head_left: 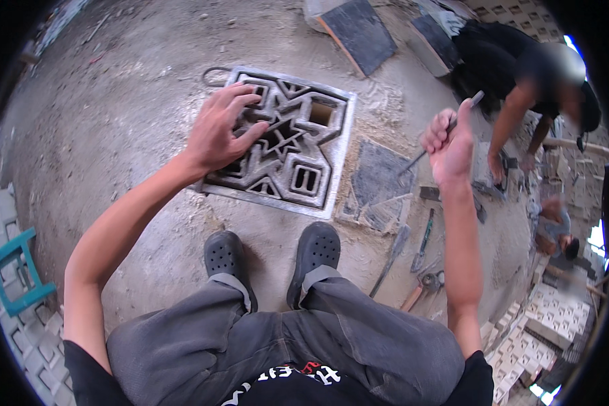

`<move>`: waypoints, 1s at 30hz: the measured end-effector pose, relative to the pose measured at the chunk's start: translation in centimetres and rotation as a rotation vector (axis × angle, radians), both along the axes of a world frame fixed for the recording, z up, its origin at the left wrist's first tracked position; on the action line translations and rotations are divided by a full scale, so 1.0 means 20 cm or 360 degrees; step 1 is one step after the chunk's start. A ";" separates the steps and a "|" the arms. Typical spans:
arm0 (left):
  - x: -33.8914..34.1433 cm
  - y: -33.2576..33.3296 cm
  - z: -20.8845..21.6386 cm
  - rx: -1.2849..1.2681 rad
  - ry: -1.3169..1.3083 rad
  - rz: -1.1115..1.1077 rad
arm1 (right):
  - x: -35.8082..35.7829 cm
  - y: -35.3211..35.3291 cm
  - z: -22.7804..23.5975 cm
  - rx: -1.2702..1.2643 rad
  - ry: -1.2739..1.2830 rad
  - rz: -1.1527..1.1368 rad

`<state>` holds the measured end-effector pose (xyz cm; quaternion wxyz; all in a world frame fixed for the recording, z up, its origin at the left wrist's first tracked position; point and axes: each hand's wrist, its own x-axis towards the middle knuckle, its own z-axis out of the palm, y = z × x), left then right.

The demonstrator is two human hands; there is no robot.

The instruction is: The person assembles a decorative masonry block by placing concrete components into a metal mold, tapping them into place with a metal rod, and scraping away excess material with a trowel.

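A square metal mould (pixel 342 145) with a star-and-square openwork pattern lies flat on the dusty ground in front of my feet. My left hand (pixel 218 130) is over its left side, fingers spread and holding nothing; whether the fingertips touch it I cannot tell. To the right of the mould, my right hand (pixel 451 145) is raised, its fingers wrapped round a thin metal rod-like tool (pixel 477 99). The tool's flat end sticks up past my thumb, while its thin shaft slants down over a dark square slab (pixel 379 169) ringed with pale powder.
A trowel-like tool (pixel 423 240), a long flat tool (pixel 391 260) and a hammer (pixel 430 193) lie right of my feet. Dark panels (pixel 360 34) are at the back. A co-worker (pixel 521 74) bends down at the right. Pale patterned blocks (pixel 555 314) and a teal stool (pixel 20 271) are at the sides.
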<state>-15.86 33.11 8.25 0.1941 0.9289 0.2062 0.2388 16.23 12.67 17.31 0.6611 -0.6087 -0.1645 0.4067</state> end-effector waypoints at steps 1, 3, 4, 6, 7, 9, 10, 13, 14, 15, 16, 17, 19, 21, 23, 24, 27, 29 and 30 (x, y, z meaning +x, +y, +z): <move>-0.01 0.00 0.01 0.0017 0.0006 0.0002 | -0.07 0.10 0.04 0.0144 0.0077 0.0058; 0.01 0.00 0.01 0.0019 0.0012 -0.0009 | -0.17 0.24 0.15 0.0417 0.0195 0.0146; 0.01 -0.01 0.00 0.0025 0.0003 -0.0011 | -0.21 0.31 0.16 0.0507 0.0217 0.0182; 0.01 0.01 0.00 0.0028 0.0032 -0.0028 | -0.27 0.45 0.17 0.0692 0.0270 0.0246; 0.02 0.01 0.01 0.0051 0.0033 -0.0034 | -0.27 0.52 0.16 0.0763 0.0237 0.0285; 0.05 0.03 0.04 0.0097 0.0031 -0.0050 | -0.29 0.66 0.14 0.0907 0.0168 0.0356; 0.07 0.05 0.03 0.0149 0.0033 -0.0060 | -0.32 0.71 0.15 0.0884 0.0140 0.0318; 0.14 0.10 0.03 0.0152 0.0001 -0.0018 | -0.35 0.78 0.06 0.0882 0.0269 0.0242; 0.17 0.11 0.03 0.0145 0.0014 -0.0008 | -0.35 0.79 0.03 0.0898 0.0359 0.0171; 0.19 0.12 0.04 0.0130 0.0025 -0.0010 | -0.35 0.79 -0.02 0.0912 0.0421 0.0119; 0.22 0.13 0.04 0.0113 0.0025 -0.0017 | -0.33 0.78 -0.05 0.0924 0.0471 0.0064; 0.24 0.14 0.04 0.0096 0.0025 -0.0026 | -0.31 0.77 -0.08 0.0937 0.0520 0.0008; 0.28 0.15 0.04 0.0041 0.0022 -0.0048 | -0.31 0.76 -0.12 0.0940 0.0566 -0.0121; 0.30 0.16 0.02 -0.0045 0.0068 -0.0073 | -0.30 0.76 -0.18 0.0982 0.0622 -0.0193; 0.32 0.17 0.00 -0.0020 0.0023 -0.0076 | -0.29 0.75 -0.22 0.0970 0.0723 -0.0225; 0.31 0.16 0.00 -0.0030 0.0032 -0.0094 | -0.29 0.74 -0.25 0.0950 0.0760 -0.0258; 0.30 0.15 -0.01 -0.0044 0.0055 -0.0115 | -0.27 0.70 -0.30 0.0933 0.0831 -0.0306; 0.30 0.14 -0.01 -0.0035 0.0038 -0.0127 | -0.25 0.68 -0.34 0.0942 0.0852 -0.0298; 0.30 0.15 -0.01 -0.0038 0.0036 -0.0125 | -0.25 0.67 -0.36 0.0940 0.0896 -0.0283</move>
